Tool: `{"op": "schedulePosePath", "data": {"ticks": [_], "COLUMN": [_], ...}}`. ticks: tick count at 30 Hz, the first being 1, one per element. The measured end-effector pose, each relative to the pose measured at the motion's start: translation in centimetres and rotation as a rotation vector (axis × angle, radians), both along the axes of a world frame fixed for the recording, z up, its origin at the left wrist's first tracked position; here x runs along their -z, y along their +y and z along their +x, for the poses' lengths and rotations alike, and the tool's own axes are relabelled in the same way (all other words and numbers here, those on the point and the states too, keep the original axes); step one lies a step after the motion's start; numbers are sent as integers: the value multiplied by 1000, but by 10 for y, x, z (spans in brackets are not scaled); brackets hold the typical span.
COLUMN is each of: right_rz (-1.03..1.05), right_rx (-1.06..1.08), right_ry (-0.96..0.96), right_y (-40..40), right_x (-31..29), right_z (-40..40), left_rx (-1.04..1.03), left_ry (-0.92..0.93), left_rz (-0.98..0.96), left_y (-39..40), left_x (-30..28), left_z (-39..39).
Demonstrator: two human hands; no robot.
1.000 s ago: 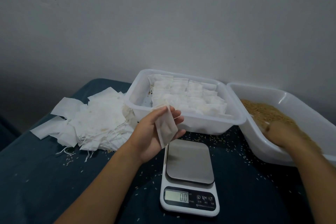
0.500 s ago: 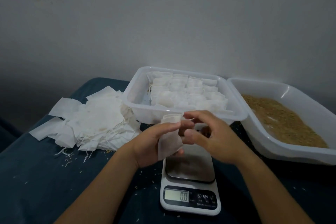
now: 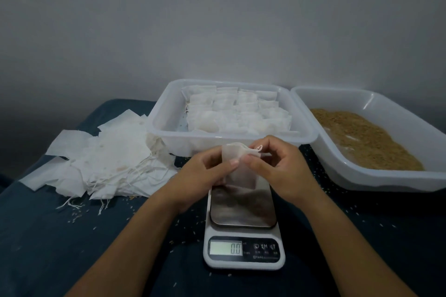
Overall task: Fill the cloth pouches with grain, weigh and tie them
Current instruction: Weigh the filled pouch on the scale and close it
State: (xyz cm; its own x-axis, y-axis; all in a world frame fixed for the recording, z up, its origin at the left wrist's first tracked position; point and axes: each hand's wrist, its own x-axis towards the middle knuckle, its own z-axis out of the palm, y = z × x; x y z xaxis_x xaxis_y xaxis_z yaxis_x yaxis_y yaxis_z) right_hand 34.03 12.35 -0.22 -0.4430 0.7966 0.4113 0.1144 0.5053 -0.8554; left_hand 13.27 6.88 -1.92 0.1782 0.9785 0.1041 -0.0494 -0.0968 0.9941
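"0.0" on scale display [image 3: 226, 247]

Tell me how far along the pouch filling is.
Done: a bin of filled pouches. In hand: left hand and right hand open one pouch above the scale, which reads zero. Left: the empty pile.
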Motion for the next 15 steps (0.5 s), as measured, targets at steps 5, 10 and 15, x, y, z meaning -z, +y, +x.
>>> {"op": "schedulePosePath", "data": {"ticks": [5,10,15], "right_rz": [-50,-117,-6], "right_rx": [22,-33,58], "right_ry": [-40,-108,-182], "right_y": [4,5,3], "right_x": [3,4,7], "right_z": [8,15,10], "left_rx": [-177,-215,-232], "left_ry": [147,158,129], "left_rz": [132,222,192], "left_y": [6,6,5], "left_x": [10,10,9], "left_z": [2,2,7]}}
